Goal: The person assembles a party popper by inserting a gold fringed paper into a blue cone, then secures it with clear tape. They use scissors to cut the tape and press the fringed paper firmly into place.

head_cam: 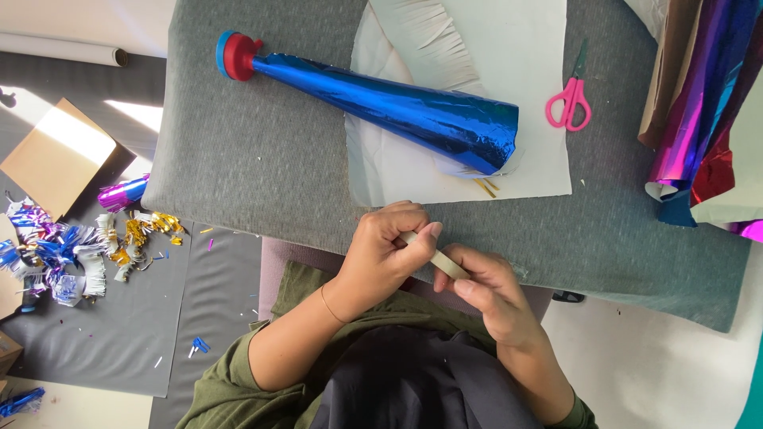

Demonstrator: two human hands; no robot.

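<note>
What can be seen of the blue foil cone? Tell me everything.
The blue foil cone lies on its side on a white sheet atop the grey cushion. Shiny, creased blue foil wraps it. Its narrow end, capped by a red and blue knob, points left; its wide open mouth faces right. Neither hand touches it.

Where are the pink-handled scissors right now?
In the head view, the pink-handled scissors lie upper right on the white paper sheet, just right of the shiny blue foil cone, away from both hands.
</note>
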